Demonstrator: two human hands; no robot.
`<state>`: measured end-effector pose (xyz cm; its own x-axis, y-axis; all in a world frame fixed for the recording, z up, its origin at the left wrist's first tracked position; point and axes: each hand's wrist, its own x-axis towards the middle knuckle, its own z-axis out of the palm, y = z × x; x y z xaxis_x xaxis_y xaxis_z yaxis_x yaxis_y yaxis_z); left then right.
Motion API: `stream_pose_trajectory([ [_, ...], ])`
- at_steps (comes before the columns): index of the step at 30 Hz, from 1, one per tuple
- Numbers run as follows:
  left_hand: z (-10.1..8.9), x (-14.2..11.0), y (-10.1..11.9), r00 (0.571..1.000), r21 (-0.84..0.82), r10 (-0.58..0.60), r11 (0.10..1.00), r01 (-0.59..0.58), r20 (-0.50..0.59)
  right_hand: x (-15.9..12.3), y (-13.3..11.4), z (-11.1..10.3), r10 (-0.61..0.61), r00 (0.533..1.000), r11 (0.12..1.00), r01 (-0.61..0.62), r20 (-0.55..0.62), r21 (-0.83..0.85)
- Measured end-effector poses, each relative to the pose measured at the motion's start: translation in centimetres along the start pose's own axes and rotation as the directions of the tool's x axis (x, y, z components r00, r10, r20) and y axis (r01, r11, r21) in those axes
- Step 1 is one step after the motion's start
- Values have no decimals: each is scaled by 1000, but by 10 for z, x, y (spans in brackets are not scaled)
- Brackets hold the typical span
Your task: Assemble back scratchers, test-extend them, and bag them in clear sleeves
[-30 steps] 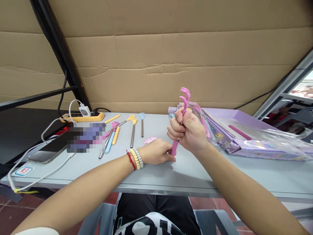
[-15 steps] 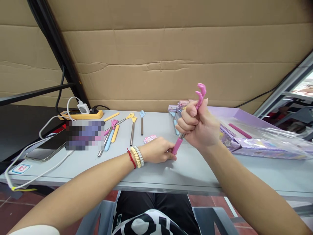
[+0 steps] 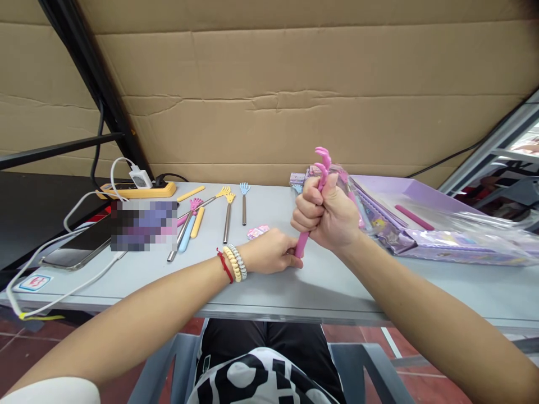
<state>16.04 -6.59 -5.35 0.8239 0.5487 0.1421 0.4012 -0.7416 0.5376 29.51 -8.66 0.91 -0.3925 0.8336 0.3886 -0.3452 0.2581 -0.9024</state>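
Note:
A pink back scratcher point(image 3: 302, 245), with a small hand-shaped head, stands upright between my two hands. My right hand point(image 3: 326, 216) is wrapped in a fist round its upper part, just below the curled pink fingers. At the bottom, my left hand point(image 3: 272, 252) pinches the pink handle low over the table. The fist covers the middle of the scratcher. Left of my hands lie a blue-headed scratcher point(image 3: 244, 205) and a yellow-headed scratcher point(image 3: 227, 219), both with bare metal rods. A small pile of pink printed cards point(image 3: 257, 232) lies just beyond my left hand.
A purple open box point(image 3: 463, 251) with clear plastic and a magenta handle point(image 3: 415, 217) fills the right side. At left are loose yellow point(image 3: 197, 223) and blue handles point(image 3: 186, 235), a phone point(image 3: 80, 242), white cables and a yellow power strip point(image 3: 160, 192). Cardboard point(image 3: 273, 67) stands behind.
My right fist has moved down and left, closer to my left hand. The metal rod that showed between fist and pink handle is now out of sight. My left hand keeps its pinch.

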Motion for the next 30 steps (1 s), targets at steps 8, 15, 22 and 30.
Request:
stream_pose_trajectory([
  [8, 7, 3, -3, 994, 97, 107, 990, -103, -37, -1, 5, 8, 72, 995, 994, -77, 68, 71],
  [15, 4, 3, 4, 1000, 123, 28, 992, -29, 7, -3, 4, 1, 5, 997, 991, -15, 71, 129],
  [22, 3, 2, 6, 1000, 118, 2, 993, -5, 24, -2, 3, 1, 10, 999, 994, -14, 35, 107],
  [30, -1, 4, 6, 996, -4, 12, 1000, -12, 88, -4, -2, -6, -77, 996, 997, 78, -42, 27],
])
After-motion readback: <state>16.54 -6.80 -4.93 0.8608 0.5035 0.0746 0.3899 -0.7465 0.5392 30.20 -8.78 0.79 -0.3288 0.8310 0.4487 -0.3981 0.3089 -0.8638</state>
